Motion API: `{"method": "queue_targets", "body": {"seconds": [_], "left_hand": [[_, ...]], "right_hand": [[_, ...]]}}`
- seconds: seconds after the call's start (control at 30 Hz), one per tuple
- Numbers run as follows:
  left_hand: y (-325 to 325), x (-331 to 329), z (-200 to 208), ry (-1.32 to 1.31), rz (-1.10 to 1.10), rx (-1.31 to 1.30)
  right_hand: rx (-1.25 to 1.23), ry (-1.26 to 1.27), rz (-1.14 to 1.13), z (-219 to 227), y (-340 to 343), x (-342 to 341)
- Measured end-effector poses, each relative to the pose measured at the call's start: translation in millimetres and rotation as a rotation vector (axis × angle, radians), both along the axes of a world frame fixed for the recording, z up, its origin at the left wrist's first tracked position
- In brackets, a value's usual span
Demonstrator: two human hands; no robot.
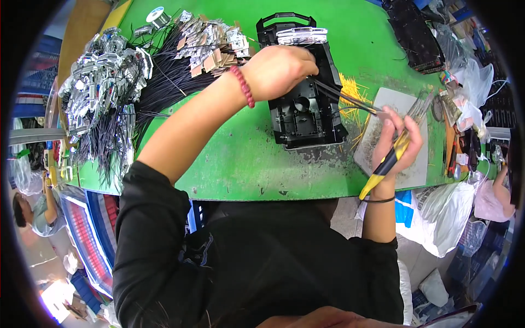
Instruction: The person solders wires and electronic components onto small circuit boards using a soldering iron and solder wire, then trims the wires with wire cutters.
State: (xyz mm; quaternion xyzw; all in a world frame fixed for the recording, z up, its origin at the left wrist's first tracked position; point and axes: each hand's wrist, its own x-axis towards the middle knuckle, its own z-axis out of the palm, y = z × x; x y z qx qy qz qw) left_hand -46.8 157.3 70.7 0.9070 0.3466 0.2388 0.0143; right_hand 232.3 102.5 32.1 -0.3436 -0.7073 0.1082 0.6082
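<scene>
A black plastic housing (301,117) with a handle at its far end lies on the green table. My left hand (281,71) is closed over its middle, fingers turned down; what they hold is hidden. Dark wires (347,97) run from beside these fingers over the housing's right edge to my right hand (402,142). That hand is closed around a tool with a yellow-and-black handle (387,163), its handle end slanting down toward the table's near edge. The tool's working end is too unclear to name. A silvery part (302,36) rests in the housing's far end.
Left on the table (219,175) lie heaps of silvery parts (104,82) with dark wires and small boards (213,46). A wire spool (157,17) stands behind. Yellow wires (351,93) and a grey board (391,101) lie right. Another black housing (413,35) sits far right.
</scene>
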Motion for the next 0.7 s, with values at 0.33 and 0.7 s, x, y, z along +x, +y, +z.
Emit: {"method": "queue_targets", "body": {"seconds": [0.33,0.7], "left_hand": [[-20,-20,6,0.182,0.589,-0.604],[-50,-130,44,-0.236,0.572,-0.631]], "right_hand": [[-0.110,-0.551,0.356,26,-24,-48],[-0.003,-0.202,0.139,6,-48,13]]}}
